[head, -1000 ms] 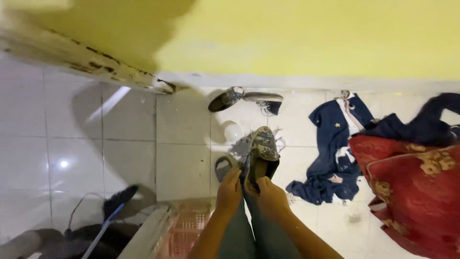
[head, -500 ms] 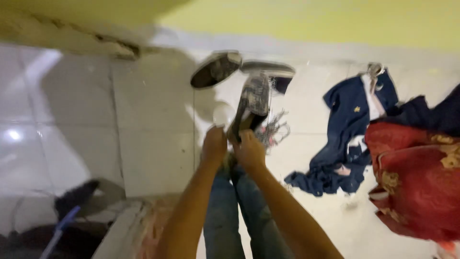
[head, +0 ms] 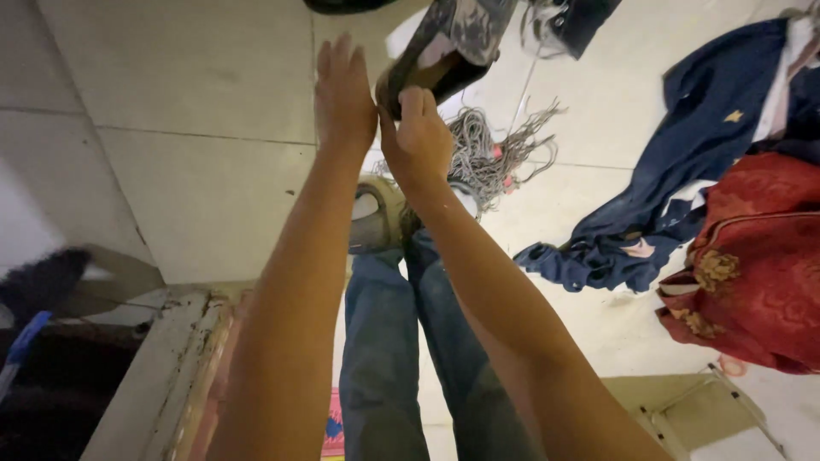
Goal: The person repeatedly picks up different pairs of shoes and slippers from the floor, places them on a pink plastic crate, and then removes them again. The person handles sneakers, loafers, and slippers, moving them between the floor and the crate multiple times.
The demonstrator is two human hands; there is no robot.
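Fingers of the right hand [head: 418, 137] are clenching a dark patterned shoe [head: 457, 43], while the left hand [head: 343, 90] is resting flat-fingered against its heel, above the tiled floor [head: 196, 102]

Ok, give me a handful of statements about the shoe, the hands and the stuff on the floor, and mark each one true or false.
1. The right hand grips the dark patterned shoe at its opening. True.
2. The left hand is closed in a fist around the shoe. False: its fingers are stretched out flat beside the shoe.
3. A navy blue garment lies crumpled on the pale tiled floor. True.
4. The red embroidered fabric lies to the left of the arms. False: it lies at the right.
5. The person wears blue jeans. True.
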